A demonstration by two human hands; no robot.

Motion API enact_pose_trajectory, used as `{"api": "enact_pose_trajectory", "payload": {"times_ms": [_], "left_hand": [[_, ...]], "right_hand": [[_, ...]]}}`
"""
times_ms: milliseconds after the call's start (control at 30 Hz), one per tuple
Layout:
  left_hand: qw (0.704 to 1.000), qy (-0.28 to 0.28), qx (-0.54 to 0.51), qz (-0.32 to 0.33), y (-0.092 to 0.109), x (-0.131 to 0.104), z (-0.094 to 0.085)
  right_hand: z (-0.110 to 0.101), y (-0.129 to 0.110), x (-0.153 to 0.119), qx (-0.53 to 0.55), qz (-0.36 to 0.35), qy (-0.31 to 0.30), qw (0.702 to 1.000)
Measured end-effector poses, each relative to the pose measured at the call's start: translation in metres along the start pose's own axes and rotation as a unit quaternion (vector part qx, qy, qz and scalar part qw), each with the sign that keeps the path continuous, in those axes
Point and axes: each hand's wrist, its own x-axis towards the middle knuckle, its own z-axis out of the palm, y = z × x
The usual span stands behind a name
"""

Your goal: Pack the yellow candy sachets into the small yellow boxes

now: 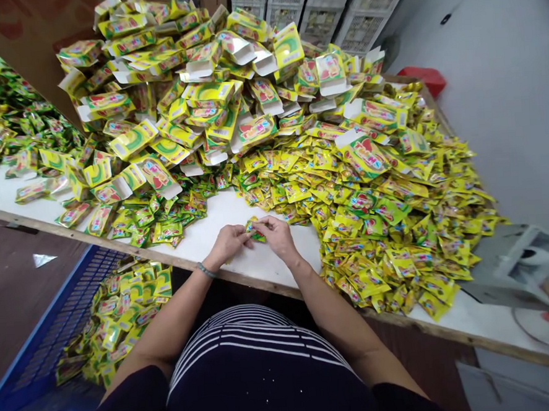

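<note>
Holding green packet (257,236); blue crate (60,315) contains yellow packs (123,311).

Sachets (380,264): thin plastic film, glossy, crinkled, bright where light catches the creases. Boxes (221,94): thin printed card, smooth with a sheen outside; bare flaps (200,70) plain and matt. We note the carton (28,53) as brown card, dull. Tabletop (223,203): smooth, white, faintly shiny; its edge (260,283) looks like raw wood, rough and worn. Basket (25,354): moulded plastic, latticed. Crates (323,19): plastic too, we judge, in openwork. Shirt (266,379): soft cloth, matt. Wall (495,93): smooth, matt. Housing (496,260): flat-faced, smooth; whether metal or plastic, we cannot tell.
</note>
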Motion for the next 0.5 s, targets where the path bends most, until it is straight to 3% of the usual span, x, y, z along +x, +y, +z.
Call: {"api": "enact_pose_trajectory", "payload": {"times_ms": [167, 267, 400, 500], "left_hand": [[0.991, 0.020, -0.125, -0.033, 0.004, 0.004, 0.011], [0.988, 0.034, -0.144, -0.038, 0.005, 0.002, 0.012], [0.990, -0.003, -0.141, 0.010, 0.010, 0.002, 0.003], [0.985, -0.001, -0.169, 0.016, 0.015, 0.010, -0.001]], "right_hand": [[-0.001, -0.007, -0.006, 0.017, -0.016, 0.053, 0.998], [-0.004, -0.014, -0.010, -0.056, -0.072, 0.084, 0.992], [-0.013, -0.018, -0.009, -0.096, -0.149, 0.019, 0.984], [-0.016, -0.015, -0.005, -0.034, -0.117, -0.010, 0.992]]}}
